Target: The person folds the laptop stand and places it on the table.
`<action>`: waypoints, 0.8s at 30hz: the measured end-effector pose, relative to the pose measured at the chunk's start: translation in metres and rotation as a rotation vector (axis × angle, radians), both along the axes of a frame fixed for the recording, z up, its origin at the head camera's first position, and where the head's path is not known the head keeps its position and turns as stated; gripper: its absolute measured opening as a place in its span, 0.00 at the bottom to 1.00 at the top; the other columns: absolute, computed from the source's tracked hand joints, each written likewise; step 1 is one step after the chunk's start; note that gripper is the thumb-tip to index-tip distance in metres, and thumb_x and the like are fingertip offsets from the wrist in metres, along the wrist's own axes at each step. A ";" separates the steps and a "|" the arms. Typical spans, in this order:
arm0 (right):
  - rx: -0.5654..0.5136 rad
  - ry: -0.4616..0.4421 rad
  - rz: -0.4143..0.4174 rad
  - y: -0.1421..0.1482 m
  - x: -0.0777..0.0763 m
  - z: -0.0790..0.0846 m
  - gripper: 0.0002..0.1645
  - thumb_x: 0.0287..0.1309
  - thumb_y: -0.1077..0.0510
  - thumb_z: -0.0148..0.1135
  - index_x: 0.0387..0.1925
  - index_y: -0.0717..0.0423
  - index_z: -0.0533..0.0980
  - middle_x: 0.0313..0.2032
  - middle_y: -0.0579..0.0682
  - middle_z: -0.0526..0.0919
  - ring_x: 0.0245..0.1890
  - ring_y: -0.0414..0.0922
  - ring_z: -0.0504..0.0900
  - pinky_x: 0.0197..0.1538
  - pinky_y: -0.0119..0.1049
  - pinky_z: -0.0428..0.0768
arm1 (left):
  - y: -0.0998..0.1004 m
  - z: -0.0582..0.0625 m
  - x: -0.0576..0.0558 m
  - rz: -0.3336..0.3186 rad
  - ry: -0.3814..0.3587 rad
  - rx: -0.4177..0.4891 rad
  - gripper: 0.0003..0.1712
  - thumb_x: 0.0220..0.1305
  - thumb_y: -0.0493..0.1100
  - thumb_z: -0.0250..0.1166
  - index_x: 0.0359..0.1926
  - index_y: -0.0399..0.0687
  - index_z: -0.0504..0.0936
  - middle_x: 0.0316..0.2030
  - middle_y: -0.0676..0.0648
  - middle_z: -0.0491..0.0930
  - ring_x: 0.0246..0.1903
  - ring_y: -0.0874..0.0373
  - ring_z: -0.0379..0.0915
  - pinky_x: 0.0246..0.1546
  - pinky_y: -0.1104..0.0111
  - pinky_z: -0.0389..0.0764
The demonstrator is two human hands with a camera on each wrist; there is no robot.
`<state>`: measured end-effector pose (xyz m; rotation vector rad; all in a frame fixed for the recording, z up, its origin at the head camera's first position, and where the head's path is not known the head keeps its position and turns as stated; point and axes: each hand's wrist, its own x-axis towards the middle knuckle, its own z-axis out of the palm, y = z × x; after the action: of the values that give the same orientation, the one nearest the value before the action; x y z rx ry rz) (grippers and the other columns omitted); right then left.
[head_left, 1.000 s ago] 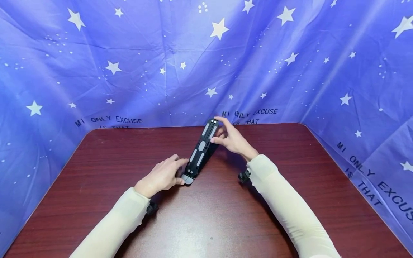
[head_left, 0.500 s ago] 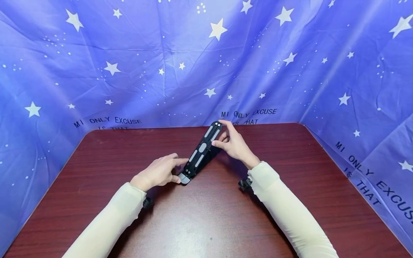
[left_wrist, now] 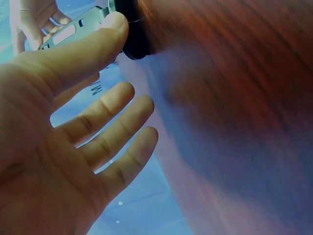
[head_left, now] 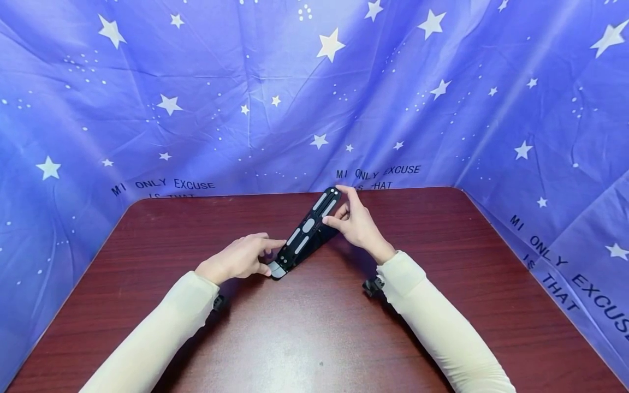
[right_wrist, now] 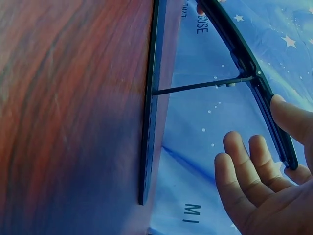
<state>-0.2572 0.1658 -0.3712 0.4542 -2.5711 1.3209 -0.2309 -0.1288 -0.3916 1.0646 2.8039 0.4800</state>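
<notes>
A black folding laptop stand (head_left: 308, 225) with grey pads rises at a slant near the middle of the table. My left hand (head_left: 241, 257) holds its low end, thumb by the grey lip (head_left: 278, 269) and index finger at the side edge. In the left wrist view the other fingers of that left hand (left_wrist: 102, 142) are spread loosely. With thumb and index finger, my right hand (head_left: 360, 222) grips the raised upper end. The right wrist view shows a thin strut (right_wrist: 200, 85) joining the lifted plate (right_wrist: 234, 46) to the base bar (right_wrist: 148, 132) on the table.
The dark red wooden table (head_left: 314, 327) spreads around the stand on all sides. Behind it and to the sides hangs a blue curtain (head_left: 245, 109) with white stars and lettering. A small black camera (head_left: 373, 286) sits at the right cuff.
The stand has turned clockwise: its low end has shifted left with my left hand, while its upper end has moved right and slightly down with my right hand.
</notes>
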 end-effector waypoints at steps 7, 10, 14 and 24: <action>0.041 -0.008 0.062 0.010 -0.005 0.007 0.42 0.56 0.53 0.68 0.69 0.47 0.59 0.28 0.49 0.80 0.29 0.45 0.79 0.35 0.38 0.77 | 0.001 -0.004 0.007 0.027 -0.037 0.070 0.42 0.47 0.41 0.76 0.65 0.50 0.71 0.37 0.52 0.75 0.35 0.60 0.73 0.39 0.65 0.75; 0.018 0.007 0.111 0.018 -0.012 0.011 0.37 0.58 0.55 0.66 0.67 0.50 0.63 0.29 0.50 0.81 0.29 0.49 0.81 0.34 0.38 0.77 | 0.003 -0.004 0.012 0.081 -0.028 0.067 0.39 0.46 0.45 0.77 0.62 0.50 0.74 0.37 0.53 0.75 0.36 0.60 0.74 0.39 0.63 0.75; 0.001 -0.008 0.176 0.028 -0.024 0.013 0.31 0.60 0.58 0.64 0.65 0.53 0.67 0.31 0.53 0.82 0.31 0.57 0.82 0.33 0.39 0.79 | 0.007 -0.004 0.021 0.146 0.013 0.034 0.34 0.47 0.50 0.76 0.56 0.48 0.79 0.39 0.53 0.75 0.35 0.60 0.74 0.37 0.61 0.76; -0.048 -0.070 0.335 0.035 -0.039 0.018 0.28 0.64 0.62 0.58 0.65 0.55 0.67 0.34 0.55 0.83 0.33 0.66 0.80 0.39 0.57 0.79 | 0.013 -0.008 0.033 0.218 0.079 0.028 0.20 0.48 0.48 0.76 0.43 0.51 0.84 0.34 0.53 0.74 0.27 0.62 0.67 0.28 0.63 0.72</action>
<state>-0.2962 0.2010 -0.3534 0.8759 -2.5936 1.5232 -0.1976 -0.1162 -0.3998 0.8020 3.0089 0.5089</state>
